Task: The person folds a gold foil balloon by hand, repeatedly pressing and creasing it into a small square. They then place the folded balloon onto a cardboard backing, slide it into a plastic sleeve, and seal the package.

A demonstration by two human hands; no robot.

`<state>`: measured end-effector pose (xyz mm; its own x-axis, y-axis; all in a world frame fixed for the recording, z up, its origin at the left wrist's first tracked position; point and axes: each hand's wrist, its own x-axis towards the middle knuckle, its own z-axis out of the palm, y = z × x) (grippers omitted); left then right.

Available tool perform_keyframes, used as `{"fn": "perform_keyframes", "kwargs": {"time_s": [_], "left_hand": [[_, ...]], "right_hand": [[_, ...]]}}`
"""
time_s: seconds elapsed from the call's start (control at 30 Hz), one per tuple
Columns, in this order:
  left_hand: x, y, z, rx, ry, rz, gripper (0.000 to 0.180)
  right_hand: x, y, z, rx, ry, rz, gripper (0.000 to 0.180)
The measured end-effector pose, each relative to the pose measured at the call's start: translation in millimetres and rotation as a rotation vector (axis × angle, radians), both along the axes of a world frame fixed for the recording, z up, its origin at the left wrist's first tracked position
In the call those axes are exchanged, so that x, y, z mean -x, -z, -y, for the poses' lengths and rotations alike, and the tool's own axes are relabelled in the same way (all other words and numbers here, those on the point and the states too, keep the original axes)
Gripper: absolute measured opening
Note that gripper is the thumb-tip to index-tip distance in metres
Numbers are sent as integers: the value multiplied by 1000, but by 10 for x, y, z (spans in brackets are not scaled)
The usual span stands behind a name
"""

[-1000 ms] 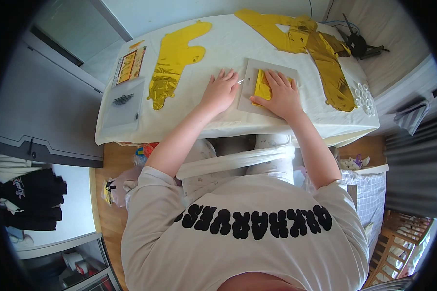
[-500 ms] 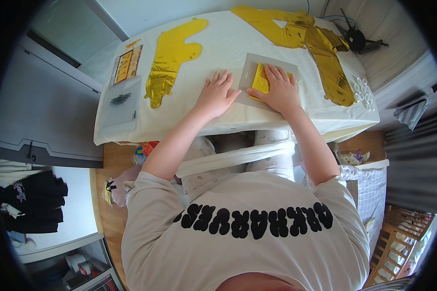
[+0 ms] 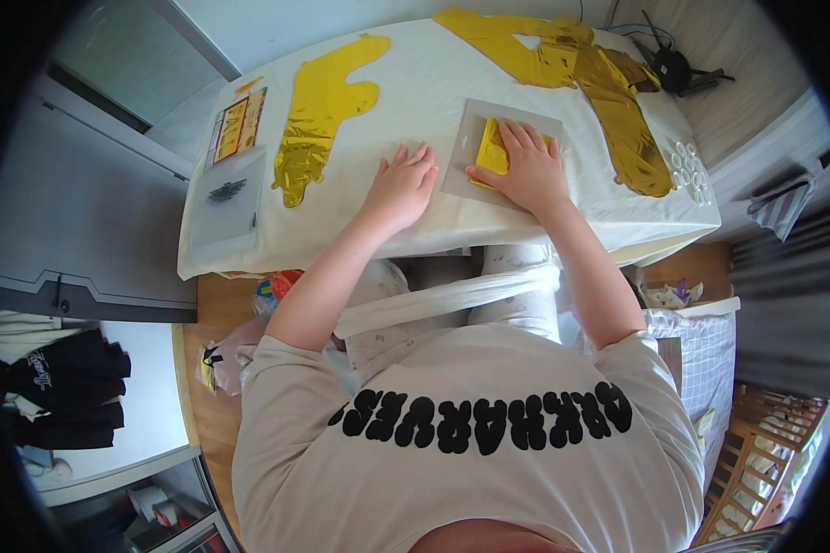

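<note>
The right hand (image 3: 521, 170) lay flat, grip released, pressing a folded gold foil (image 3: 490, 147) on a grey board (image 3: 466, 166) at the desk's (image 3: 433, 83) middle. The left hand (image 3: 399, 184) rested open on the cloth at the board's 9 o'clock. 2 flat gold balloons (image 3: 323, 111) lay at 10 and 1 o'clock.

Daylight is falling on the white-covered counter (image 3: 452, 221); wooden floor (image 3: 214, 323) is showing below, grey cabinet (image 3: 74, 230) standing left.

Person wearing a beige short-sleeved T-shirt (image 3: 470, 470) with a band of black block lettering, forearms bare; light patterned trousers (image 3: 387, 313).
</note>
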<state>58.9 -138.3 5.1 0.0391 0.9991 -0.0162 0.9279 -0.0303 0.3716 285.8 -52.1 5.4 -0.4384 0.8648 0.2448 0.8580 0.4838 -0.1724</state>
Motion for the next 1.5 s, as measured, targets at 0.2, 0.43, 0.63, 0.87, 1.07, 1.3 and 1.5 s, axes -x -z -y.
{"fn": "perform_keyframes", "kwargs": {"time_s": [0.2, 0.43, 0.63, 0.87, 1.07, 1.3, 1.5], "left_hand": [[-85, -54, 57, -29, 21, -64, 59], [46, 65, 189, -34, 74, -4, 57], [-14, -50, 204, 26, 27, 64, 54], [-75, -104, 105, 79, -10, 91, 55], [13, -184, 127, 86, -24, 133, 54], [356, -537, 377, 37, -181, 485, 48], [714, -735, 274, -843, -177, 769, 36]], "right_hand": [[-2, -17, -3, 14, 4, 4, 105], [3, -20, -5, 14, 15, 0, 104], [-1, -17, 7, -3, 13, -12, 104], [-1, -7, 6, -2, 13, -6, 105], [4, 0, 0, -2, 21, -9, 105], [-3, -5, 9, 5, 28, 0, 105], [4, -13, 0, -4, 21, 7, 104]]}}
